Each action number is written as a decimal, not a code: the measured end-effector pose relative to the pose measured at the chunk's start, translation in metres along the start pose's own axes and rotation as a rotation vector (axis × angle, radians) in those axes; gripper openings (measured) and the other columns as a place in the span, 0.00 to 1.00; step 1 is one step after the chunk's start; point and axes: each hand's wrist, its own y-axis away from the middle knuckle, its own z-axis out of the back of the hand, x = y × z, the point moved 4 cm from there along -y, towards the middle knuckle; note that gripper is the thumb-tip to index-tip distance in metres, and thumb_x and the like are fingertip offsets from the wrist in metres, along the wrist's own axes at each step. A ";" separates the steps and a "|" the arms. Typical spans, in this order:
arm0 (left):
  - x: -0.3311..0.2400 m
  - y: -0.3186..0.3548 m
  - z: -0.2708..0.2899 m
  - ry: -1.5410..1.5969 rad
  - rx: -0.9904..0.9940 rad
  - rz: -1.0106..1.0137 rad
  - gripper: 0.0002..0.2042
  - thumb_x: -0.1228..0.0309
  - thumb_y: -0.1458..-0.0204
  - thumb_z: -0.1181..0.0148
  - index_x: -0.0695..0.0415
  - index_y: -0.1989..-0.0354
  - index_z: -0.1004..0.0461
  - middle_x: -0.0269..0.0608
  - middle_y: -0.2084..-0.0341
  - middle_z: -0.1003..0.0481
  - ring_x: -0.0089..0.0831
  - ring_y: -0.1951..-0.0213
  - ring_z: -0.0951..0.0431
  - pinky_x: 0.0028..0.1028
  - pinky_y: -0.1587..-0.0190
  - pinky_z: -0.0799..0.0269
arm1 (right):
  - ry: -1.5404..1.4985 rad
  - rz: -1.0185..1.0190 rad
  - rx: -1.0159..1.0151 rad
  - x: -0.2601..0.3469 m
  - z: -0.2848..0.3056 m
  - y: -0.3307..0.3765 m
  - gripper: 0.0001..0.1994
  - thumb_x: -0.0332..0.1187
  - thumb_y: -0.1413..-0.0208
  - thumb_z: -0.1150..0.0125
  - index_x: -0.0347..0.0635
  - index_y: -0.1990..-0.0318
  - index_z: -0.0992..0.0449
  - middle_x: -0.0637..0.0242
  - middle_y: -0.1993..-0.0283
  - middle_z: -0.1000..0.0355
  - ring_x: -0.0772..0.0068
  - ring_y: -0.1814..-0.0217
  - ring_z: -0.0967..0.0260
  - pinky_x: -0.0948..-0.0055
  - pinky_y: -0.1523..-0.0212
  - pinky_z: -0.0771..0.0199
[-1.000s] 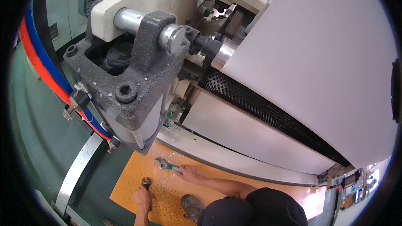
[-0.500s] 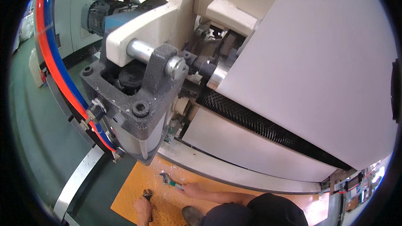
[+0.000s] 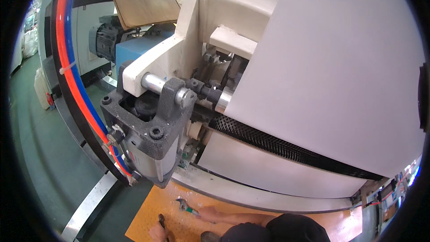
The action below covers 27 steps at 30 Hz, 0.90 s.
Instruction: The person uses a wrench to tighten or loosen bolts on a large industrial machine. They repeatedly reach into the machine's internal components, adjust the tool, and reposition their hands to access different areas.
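Low in the view, my right hand [image 3: 208, 213] is closed around the green handle of an adjustable wrench [image 3: 182, 204], its metal head pointing left. My left hand [image 3: 157, 232], at the bottom edge, grips a dark adjustable wrench [image 3: 161, 219]; its head sticks up past the fingers, and the rest is partly hidden. Both tools are held apart from each other, above an orange floor plate [image 3: 148, 213] with small white scraps on it. Neither wrench touches the machine's grey pneumatic cylinder [image 3: 159, 157], which stands just above my hands in the picture.
A large white sheet roll [image 3: 322, 71] fills the right side, above a black textured roller [image 3: 268, 141] and a cream machine rail [image 3: 260, 201]. Red and blue air hoses [image 3: 74, 80] run down the left. Beyond are a motor [image 3: 106, 40] and green floor [image 3: 36, 152].
The view has tilted up a little, so the machine sits further right and lower at the left. My left hand and its wrench show nearer the bottom edge. Both wrenches remain held.
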 end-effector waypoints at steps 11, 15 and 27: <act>-0.085 0.029 0.029 1.246 0.331 0.003 0.08 0.76 0.50 0.42 0.68 0.65 0.30 0.43 0.76 0.26 0.29 0.76 0.25 0.26 0.70 0.26 | -1.422 0.094 0.394 0.048 -0.057 -0.023 0.19 0.50 0.41 0.52 0.45 0.55 0.29 0.72 0.65 0.30 0.78 0.64 0.34 0.77 0.66 0.34; -0.092 0.037 0.020 1.365 0.380 0.017 0.07 0.78 0.47 0.47 0.69 0.62 0.32 0.45 0.74 0.25 0.32 0.74 0.24 0.29 0.67 0.24 | -1.735 0.055 0.384 0.075 -0.028 0.000 0.15 0.47 0.40 0.52 0.46 0.58 0.28 0.79 0.72 0.35 0.87 0.71 0.40 0.86 0.73 0.42; -0.103 0.040 -0.004 1.306 0.433 0.023 0.12 0.76 0.46 0.50 0.67 0.55 0.35 0.49 0.71 0.24 0.32 0.73 0.23 0.26 0.70 0.26 | -1.626 -0.148 0.127 0.021 -0.023 -0.024 0.12 0.41 0.42 0.48 0.41 0.64 0.29 0.68 0.74 0.30 0.82 0.84 0.41 0.82 0.84 0.43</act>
